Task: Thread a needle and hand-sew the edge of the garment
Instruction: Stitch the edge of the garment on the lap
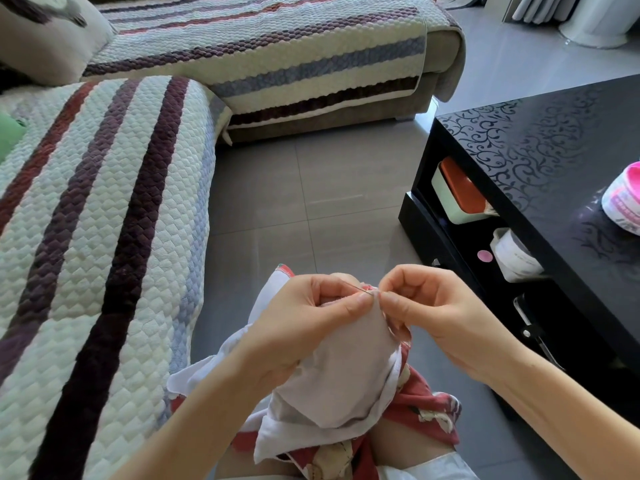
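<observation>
Head view, the only one. Person seated, garment (346, 368) bunched on the lap, pale plain side up, red patterned cloth showing beneath and at the edges. Left hand (311, 317) grips the cloth, thumb and forefinger pinching the folded edge at the top of the bundle. Right hand (433, 313) sits just beside it, fingertips nearly meeting the left's, pinching the near end of the needle (360, 288). Needle lies slanted across the edge and seems run through the fold, tip pointing up and left. Thread too fine to make out.

Handling, as judged: cloth looks light, thin and limp. It will likely sag and slide unless the edge is kept taut between pinching fingers. Best hold is right beside the needle's entry, where the left hand has it. Needle is stiff, slim, smooth and sharp, probably slippery. Grip it at the eye end, push along its length, and keep the left fingertips out of the tip's path.

Writing: tub (623, 202) with pink lid on the black bench (554, 133) carries pink print, too blurred to read. White container (516, 254) on the shelf under the bench shows faint lettering, also unreadable. No brand legible anywhere.
</observation>
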`<control>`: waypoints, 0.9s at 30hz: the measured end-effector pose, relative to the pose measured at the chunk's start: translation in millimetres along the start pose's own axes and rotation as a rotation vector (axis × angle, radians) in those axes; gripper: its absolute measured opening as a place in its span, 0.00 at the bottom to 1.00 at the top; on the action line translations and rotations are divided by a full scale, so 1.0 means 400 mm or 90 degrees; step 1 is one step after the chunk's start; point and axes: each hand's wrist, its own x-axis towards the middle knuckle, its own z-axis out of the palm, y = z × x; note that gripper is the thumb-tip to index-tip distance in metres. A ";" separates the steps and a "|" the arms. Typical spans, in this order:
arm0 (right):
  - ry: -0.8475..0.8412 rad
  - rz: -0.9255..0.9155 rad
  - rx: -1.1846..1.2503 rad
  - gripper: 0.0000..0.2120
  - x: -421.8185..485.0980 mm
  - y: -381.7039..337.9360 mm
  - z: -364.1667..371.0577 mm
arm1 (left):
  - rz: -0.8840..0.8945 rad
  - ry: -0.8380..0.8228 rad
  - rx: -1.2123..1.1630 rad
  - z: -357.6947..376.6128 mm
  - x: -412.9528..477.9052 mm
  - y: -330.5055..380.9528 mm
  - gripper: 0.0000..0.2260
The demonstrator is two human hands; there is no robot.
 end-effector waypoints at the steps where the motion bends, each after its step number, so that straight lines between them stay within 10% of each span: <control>1: 0.032 -0.031 -0.090 0.05 0.001 -0.001 -0.005 | 0.006 0.000 0.009 -0.001 0.000 0.002 0.07; 8: 0.109 -0.379 -0.553 0.09 0.008 0.006 -0.004 | 0.025 -0.020 0.072 -0.007 0.005 0.003 0.07; 19: 0.118 -0.456 -0.168 0.05 0.040 -0.084 0.024 | 0.010 0.081 0.244 0.007 0.027 -0.034 0.09; 23: 0.034 -0.079 0.180 0.02 0.099 -0.106 -0.046 | -0.077 -0.002 0.155 -0.025 0.027 -0.035 0.07; 27: 0.037 0.124 0.105 0.06 0.178 -0.032 -0.202 | -0.127 -0.107 0.089 -0.078 0.020 -0.008 0.04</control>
